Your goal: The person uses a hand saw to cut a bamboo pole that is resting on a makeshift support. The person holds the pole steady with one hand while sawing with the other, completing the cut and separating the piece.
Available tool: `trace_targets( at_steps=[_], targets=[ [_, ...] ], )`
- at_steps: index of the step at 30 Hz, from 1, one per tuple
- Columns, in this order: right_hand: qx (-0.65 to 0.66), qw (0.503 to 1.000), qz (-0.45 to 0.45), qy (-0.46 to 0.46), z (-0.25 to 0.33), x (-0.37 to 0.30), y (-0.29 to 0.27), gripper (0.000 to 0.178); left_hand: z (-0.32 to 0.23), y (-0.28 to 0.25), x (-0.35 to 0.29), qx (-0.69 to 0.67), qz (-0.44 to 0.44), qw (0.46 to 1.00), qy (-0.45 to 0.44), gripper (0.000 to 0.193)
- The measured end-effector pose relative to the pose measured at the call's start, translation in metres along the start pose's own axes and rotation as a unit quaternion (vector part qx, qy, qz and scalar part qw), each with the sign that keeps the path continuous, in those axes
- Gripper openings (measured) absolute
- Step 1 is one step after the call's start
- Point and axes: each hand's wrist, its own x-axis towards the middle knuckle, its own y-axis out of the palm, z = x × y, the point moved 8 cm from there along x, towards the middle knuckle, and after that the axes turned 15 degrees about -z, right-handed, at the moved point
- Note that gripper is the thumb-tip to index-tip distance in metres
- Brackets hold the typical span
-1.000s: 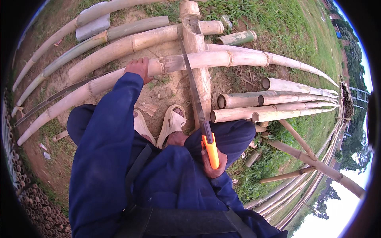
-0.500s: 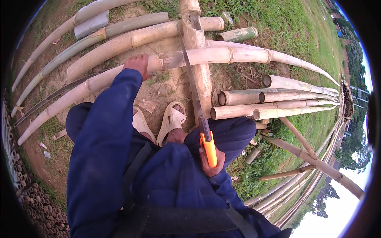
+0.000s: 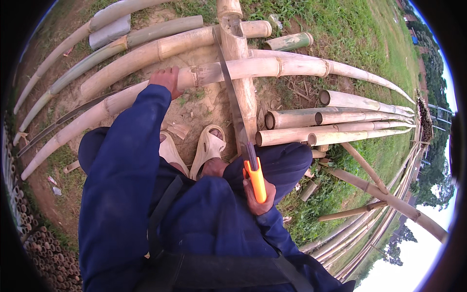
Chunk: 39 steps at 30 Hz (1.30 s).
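Note:
A long pale bamboo pole (image 3: 248, 68) runs left to right across a thicker bamboo post (image 3: 247, 100) lying on the ground away from me. My left hand (image 3: 166, 82) is wrapped over the pole, left of that crossing. Lower down, my right hand (image 3: 260, 196) grips the orange handle of a hand saw (image 3: 233, 97). The saw's long blade points away from me and lies across the pole, near a darker band at the crossing. Whether its teeth are sunk into the bamboo I cannot tell.
More bamboo poles (image 3: 170, 47) lie at the far left beside a grey block (image 3: 110, 33). Several cut poles (image 3: 287, 136) are stacked at the right, with a short green piece (image 3: 289, 42) beyond. A slanted bamboo frame (image 3: 379, 194) stands at right. Cut ends (image 3: 48, 255) pile up lower left.
The saw's blade angle has changed slightly across the pole, and the view has shifted a little. Both hands keep their grips.

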Motion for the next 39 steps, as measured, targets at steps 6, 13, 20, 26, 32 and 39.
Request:
trace_targets(
  at_steps=[6, 13, 20, 26, 32, 39],
  targets=[
    [0.044, 0.999, -0.019, 0.014, 0.009, 0.060, 0.039, 0.017, -0.007, 0.005, 0.000, -0.008, -0.019, 1.000, 0.021, 0.073],
    [0.065, 0.998, -0.015, -0.006, 0.005, 0.068, 0.048, 0.015, -0.006, -0.007, 0.011, -0.012, 0.025, 1.000, 0.002, 0.072],
    [-0.015, 0.997, -0.027, -0.068, 0.021, 0.018, -0.005, 0.025, -0.006, -0.003, 0.002, -0.001, 0.029, 1.000, 0.001, 0.072],
    [0.088, 0.996, -0.008, -0.014, 0.020, 0.123, 0.076, 0.016, -0.003, 0.003, 0.011, -0.017, 0.087, 0.996, -0.006, 0.073],
    [0.013, 1.000, 0.014, 0.015, 0.000, 0.014, 0.010, 0.028, 0.002, 0.002, 0.001, -0.019, 0.066, 0.998, 0.012, 0.074],
    [0.048, 0.999, 0.000, 0.022, 0.005, 0.091, 0.050, 0.018, -0.012, 0.000, 0.009, -0.018, 0.102, 0.995, -0.003, 0.073]
  ],
)
